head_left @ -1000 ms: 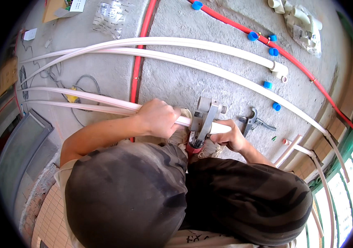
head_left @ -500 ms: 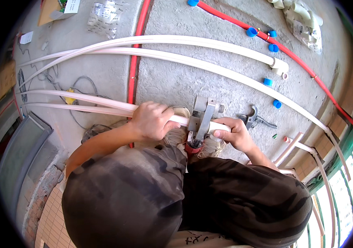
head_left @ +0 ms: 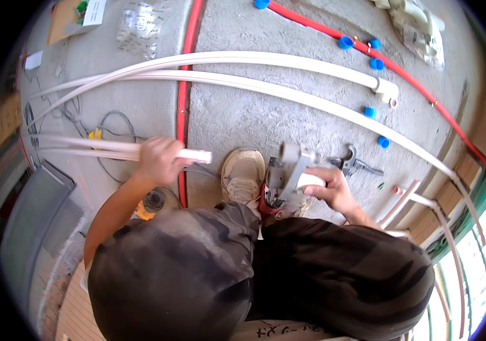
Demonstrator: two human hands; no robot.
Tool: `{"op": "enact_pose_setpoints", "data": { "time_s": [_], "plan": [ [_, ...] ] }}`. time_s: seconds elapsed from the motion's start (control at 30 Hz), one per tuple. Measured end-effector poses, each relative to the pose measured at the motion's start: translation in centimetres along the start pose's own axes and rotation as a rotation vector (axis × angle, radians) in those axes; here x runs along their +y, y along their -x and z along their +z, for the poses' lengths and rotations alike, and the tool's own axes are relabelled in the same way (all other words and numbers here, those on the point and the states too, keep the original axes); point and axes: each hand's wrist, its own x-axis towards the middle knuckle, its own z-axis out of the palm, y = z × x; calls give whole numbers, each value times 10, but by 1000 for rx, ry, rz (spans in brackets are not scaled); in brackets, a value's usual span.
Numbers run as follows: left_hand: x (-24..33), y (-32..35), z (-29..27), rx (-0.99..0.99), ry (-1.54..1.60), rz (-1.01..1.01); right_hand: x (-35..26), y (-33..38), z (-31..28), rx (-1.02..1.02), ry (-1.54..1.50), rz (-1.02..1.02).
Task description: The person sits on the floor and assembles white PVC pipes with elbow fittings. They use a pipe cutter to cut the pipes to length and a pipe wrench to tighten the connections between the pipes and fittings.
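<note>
Underfoot, rough grey concrete floor. Long white plastic pipes, smooth and round, curve across it beside a red hose. Left hand closed around a white pipe length, cut end free, held above the floor. Right hand wrapped around a short white pipe piece in a grey metal tool. Blue caps, small, scattered.

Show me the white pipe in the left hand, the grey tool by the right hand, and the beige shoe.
white pipe point(head_left: 194, 154), head view, its cut end.
grey tool point(head_left: 284, 170), head view, its body.
beige shoe point(head_left: 243, 177), head view, its upper.
</note>
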Motion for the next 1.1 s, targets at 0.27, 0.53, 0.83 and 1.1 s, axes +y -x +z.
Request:
{"op": "enact_pose_setpoints", "data": {
  "time_s": [0.27, 0.53, 0.83, 1.1],
  "plan": [
    [79, -86, -57, 201, -6, 150, 11, -13, -19, -51, -47, 74],
    [99, -97, -66, 91, 49, 129, 24, -10, -22, -50, -229, 53],
    [115, -97, -66, 118, 128, 177, -6, 67, -60, 338, -53, -71],
    [150, -120, -75, 115, 61, 240, -92, 47, 30, 326, -105, -358]
  ]
}}
